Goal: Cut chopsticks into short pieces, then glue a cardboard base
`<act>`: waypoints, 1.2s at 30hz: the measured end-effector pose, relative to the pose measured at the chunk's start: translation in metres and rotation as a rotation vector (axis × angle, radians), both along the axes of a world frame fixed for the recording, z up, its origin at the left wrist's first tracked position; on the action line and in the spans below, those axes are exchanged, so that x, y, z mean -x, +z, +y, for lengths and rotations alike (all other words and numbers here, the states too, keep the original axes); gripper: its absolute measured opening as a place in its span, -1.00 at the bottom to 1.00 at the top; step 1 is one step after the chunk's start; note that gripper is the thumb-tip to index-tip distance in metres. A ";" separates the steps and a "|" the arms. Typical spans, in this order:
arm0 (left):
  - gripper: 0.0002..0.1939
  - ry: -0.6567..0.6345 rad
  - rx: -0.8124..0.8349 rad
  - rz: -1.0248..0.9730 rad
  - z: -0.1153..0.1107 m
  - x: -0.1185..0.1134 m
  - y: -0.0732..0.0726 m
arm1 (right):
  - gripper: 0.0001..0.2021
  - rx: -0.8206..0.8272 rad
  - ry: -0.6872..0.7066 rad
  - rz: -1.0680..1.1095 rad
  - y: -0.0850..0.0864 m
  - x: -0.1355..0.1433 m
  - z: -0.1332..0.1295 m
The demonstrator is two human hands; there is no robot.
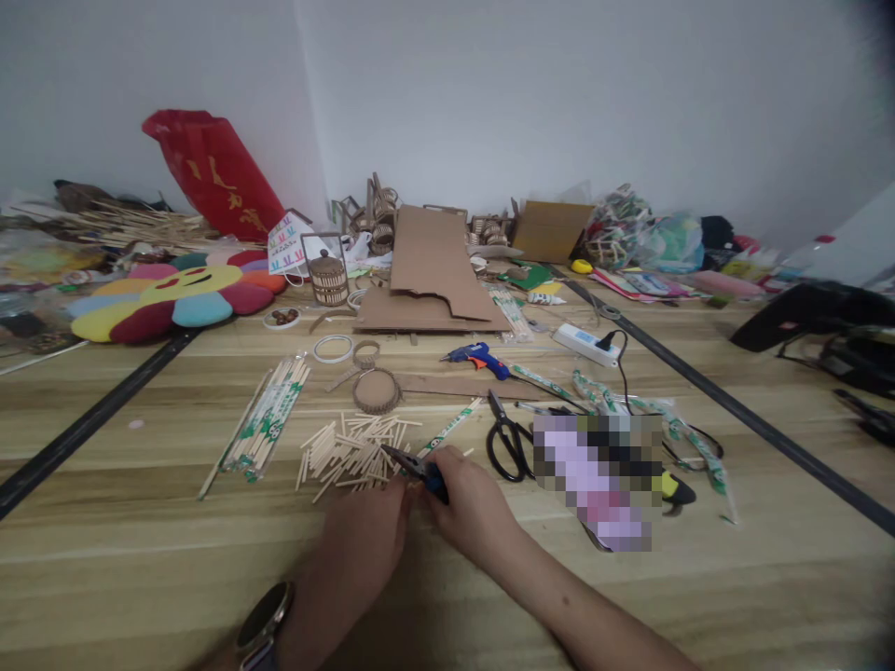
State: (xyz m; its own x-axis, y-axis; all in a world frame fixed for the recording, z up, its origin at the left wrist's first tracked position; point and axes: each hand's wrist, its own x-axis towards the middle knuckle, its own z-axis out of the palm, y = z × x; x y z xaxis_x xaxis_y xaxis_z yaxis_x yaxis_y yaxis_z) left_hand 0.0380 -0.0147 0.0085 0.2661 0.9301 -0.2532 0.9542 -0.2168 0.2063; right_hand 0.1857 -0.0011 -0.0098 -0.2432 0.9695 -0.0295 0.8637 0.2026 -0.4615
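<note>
Far left there's a flower cushion (199, 291) at the back of the table (104, 578), then a bunch of wrapped chopsticks (269, 419) lying nearer the front. Next over is a loose pile of short sticks (342, 452), heaped up right in front of the hands, with a cardboard ring (378, 408) just behind it.

Left hand (370, 522), the one wearing a watch (264, 620), sits at the near edge of that pile. Fingers are curled in and turned away, right up by the pliers, so honestly can't tell if they're pinching anything.

The pliers (412, 464) come next, nose aimed up and left over the sticks. Right hand (461, 499) has its fingers wrapped around the blue handles, so that's a proper grip. Can't make out how wide the jaws are.

Further right: a blue glue gun (482, 357) farther back, black scissors (507, 449) near the right hand, and a white power strip (585, 345) behind those.
</note>
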 end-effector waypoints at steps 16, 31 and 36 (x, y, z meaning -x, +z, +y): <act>-0.67 0.098 -0.022 -0.293 0.013 0.013 -0.011 | -0.89 -0.260 0.081 0.483 -0.007 -0.009 0.009; -0.64 0.234 0.447 -1.572 0.007 0.006 -0.018 | -0.73 0.963 -0.013 1.360 -0.005 0.006 -0.005; -0.62 0.343 0.264 -1.572 0.013 0.016 -0.008 | -0.67 0.987 0.008 1.334 0.005 0.006 -0.011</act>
